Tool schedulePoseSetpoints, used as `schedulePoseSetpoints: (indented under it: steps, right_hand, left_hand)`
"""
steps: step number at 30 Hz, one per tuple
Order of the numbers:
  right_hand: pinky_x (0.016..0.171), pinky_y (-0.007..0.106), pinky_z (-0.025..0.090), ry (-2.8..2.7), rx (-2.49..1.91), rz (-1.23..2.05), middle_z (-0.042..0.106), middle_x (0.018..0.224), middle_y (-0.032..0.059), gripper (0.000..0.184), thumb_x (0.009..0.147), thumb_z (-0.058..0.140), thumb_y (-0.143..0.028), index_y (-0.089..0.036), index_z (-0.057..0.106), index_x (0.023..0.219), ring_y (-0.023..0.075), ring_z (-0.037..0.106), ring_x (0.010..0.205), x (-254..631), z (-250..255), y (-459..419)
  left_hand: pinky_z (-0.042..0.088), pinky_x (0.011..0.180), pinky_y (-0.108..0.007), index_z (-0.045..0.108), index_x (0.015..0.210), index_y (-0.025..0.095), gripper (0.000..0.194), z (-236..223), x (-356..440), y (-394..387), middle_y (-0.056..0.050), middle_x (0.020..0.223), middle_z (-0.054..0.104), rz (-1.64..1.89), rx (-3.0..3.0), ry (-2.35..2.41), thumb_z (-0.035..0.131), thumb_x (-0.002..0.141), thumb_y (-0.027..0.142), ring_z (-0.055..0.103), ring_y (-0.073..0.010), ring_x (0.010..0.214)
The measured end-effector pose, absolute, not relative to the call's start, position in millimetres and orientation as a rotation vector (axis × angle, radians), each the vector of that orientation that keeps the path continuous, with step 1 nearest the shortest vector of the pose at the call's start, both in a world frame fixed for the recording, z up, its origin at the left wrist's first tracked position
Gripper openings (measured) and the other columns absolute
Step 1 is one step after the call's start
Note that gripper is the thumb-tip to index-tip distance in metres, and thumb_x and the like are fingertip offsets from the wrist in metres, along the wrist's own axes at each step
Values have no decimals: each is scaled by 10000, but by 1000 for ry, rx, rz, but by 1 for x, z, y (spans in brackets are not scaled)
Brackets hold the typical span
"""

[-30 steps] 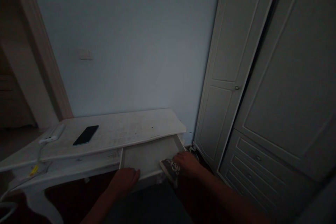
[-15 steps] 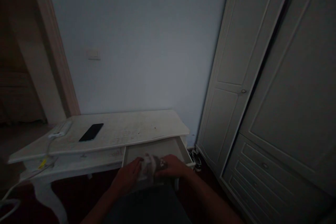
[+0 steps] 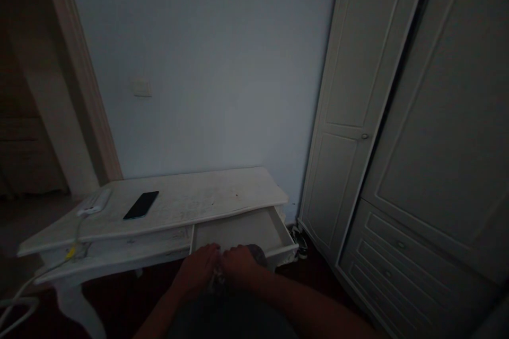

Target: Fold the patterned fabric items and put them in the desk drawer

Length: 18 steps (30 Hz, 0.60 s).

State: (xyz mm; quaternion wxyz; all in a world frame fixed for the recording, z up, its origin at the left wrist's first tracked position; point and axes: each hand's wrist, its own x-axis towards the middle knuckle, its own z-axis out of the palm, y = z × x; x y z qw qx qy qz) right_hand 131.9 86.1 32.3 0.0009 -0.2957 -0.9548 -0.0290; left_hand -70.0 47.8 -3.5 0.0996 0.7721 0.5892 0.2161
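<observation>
My left hand [image 3: 199, 270] and my right hand [image 3: 238, 267] are pressed together at the front edge of an open white drawer [image 3: 242, 230] in a low white desk [image 3: 186, 204]. Between them they hold a dark patterned cloth [image 3: 256, 252], mostly hidden by the fingers; a pale bit shows below the hands. Both hands are closed around it. The room is dim, so details of the cloth are hard to make out.
A black phone [image 3: 141, 205] and a white power strip [image 3: 94, 203] with a cable lie on the desk's left part. A tall white wardrobe [image 3: 397, 143] stands at the right. Shoes [image 3: 299, 238] sit on the floor between desk and wardrobe.
My right hand brought the patterned cloth from the drawer's right side to its front middle. My left hand joined it, and both now bunch the cloth together.
</observation>
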Motion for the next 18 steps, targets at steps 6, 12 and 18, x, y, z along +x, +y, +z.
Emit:
schedulePoseSetpoints:
  steps: [6,12,18]
  right_hand:
    - [782,448,613,-2983,-1153,-108,803,1036,172,556,753,847,-407,-173,661,1222,370,800,931,157,40,97]
    - [915,467,585,-2907,-1049,-87,793,1095,186,346,920,670,-276,-133,656,1235,335,777,1042,114,25,76]
    - [890,411,574,-2818,-1118,116,811,1091,140,378,813,749,-342,-205,708,1163,334,774,1015,130,32,75]
  left_hand:
    - [415,1243,-462,582,1489,233,551,-1,-67,49,-112,1521,659,548,2227,1748,318,1051,436,577,-284,1437]
    - [405,1245,-397,531,1528,162,636,16,-59,47,-128,1595,586,503,2161,1747,132,1082,377,559,-221,1457]
    - [469,1156,-370,463,1575,199,631,31,-61,40,-118,1534,641,431,2148,1787,103,1087,378,635,-216,1367]
